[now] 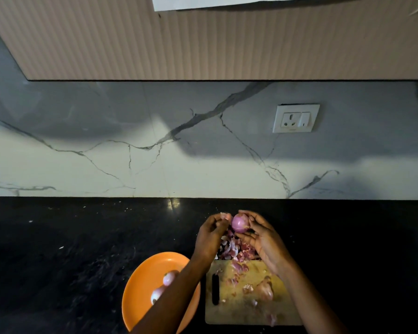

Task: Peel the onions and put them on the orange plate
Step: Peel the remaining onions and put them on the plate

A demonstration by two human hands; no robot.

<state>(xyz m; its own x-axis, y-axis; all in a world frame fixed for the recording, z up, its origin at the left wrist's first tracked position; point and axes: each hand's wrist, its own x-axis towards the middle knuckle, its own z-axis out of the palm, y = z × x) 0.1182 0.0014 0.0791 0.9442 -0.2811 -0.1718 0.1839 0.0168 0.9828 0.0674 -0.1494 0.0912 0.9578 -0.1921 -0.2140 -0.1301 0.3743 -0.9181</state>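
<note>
Onions are what we are counting, nearest first: two peeled ones (170,277) are lying on the orange plate (140,280), and one unpeeled onion (264,289) is waiting on the cutting board (241,314) among skin scraps (234,250). Farther out, our right hand (263,239) is cradling a fourth, half-bared onion (240,222) above the counter, while our left hand (211,233) is pinching a torn skin flake (225,216). We are judging it light, firm and slick, best held round its middle.
</note>
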